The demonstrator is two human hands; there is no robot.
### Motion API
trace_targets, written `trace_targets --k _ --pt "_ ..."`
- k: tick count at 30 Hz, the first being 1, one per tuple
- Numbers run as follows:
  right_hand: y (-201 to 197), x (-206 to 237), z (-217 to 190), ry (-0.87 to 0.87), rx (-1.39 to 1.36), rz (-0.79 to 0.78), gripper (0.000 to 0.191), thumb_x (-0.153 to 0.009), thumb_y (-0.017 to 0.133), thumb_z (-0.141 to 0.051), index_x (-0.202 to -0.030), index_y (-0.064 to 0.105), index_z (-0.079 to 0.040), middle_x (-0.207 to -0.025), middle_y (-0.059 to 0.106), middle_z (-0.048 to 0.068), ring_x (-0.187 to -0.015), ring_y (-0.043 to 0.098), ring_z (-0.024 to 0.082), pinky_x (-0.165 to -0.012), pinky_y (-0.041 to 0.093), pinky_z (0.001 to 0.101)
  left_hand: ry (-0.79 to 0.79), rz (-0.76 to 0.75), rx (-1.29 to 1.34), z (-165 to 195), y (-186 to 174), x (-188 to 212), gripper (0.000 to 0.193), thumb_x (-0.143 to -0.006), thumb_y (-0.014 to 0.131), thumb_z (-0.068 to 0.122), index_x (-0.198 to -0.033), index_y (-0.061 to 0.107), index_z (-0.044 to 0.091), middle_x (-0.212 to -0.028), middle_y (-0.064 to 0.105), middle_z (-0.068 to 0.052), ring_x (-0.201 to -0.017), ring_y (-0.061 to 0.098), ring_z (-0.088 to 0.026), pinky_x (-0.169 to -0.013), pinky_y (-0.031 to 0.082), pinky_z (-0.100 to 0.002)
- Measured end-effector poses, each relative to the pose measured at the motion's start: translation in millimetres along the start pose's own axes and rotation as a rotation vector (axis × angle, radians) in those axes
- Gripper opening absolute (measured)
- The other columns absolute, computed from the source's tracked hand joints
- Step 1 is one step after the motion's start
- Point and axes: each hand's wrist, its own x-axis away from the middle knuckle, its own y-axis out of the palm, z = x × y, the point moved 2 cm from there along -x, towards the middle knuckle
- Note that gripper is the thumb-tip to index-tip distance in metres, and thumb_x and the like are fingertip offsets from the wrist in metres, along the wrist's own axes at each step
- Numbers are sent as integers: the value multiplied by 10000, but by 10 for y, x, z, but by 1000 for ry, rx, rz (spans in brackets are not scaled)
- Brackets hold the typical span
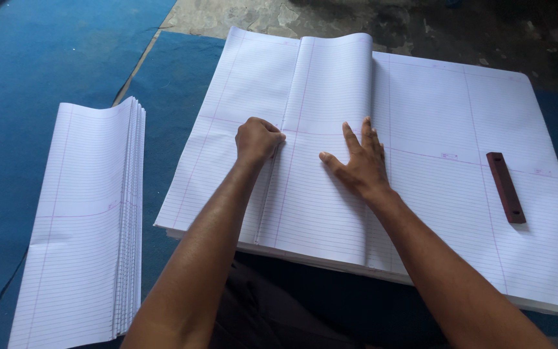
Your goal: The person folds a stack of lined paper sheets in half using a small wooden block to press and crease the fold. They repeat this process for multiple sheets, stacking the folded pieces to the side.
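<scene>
Folding step in hand: a ruled sheet lies doubled over on top of the large paper stack on the blue floor mat. Left hand — closed into a fist — presses the crease. Right hand — fingers spread — pins the folded sheet flat. Next move calls for firm pressure along the crease, sheet edges kept aligned. Folded pile lies apart at left; wooden block rests on the stack.

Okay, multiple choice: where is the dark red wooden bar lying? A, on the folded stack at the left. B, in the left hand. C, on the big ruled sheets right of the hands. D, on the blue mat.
C: the bar lies on the big ruled sheets, right of the right hand.
</scene>
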Motion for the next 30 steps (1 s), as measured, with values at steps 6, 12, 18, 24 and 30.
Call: trace_targets --k 6,12,18,24,30 --pt "-6 25 -28 21 5 -4 964 -844 547 -695 -1606 217 -205 -1689 -39 188 -1554 -16 378 -1231 94 582 68 65 -72 26 18 -4 147 -779 824 177 -893 813 86 -859 784 -85 -759 747 -173 -803 608 -330" --pt "29 38 -28 32 12 15 986 -856 538 -704 -1607 209 -156 -1687 -36 198 -1554 -2 386 -1233 106 575 20 57 -64 -3 40 20 144 -821 802 201 -916 798 92 -888 787 -90 -802 765 -185 -827 617 -330" --pt "62 22 -21 29 26 24 1005 -848 545 -725 -1605 210 -156 -1690 -34 197 -1552 7 391 -1235 109 570 39 60 -81 3 38 35 148 -826 797 206 -915 803 89 -922 784 -91 -843 755 -189 -839 611 -343" --pt "113 17 -58 38 85 -3 1027 -835 542 -745 -1610 189 -172 -1687 -37 185 -1550 -16 383 -1237 98 567 7 59 -101 1 36 70 156 -841 782 218 -931 794 91 -940 782 -91 -867 757 -199 -844 608 -350" --pt "107 18 -57 19 110 -10 1070 -813 551 -779 -1607 183 -162 -1684 -44 191 -1545 -39 391 -1230 113 564 8 49 -119 19 17 59 141 -823 801 198 -922 798 97 -943 783 -91 -874 751 -202 -855 601 -354"
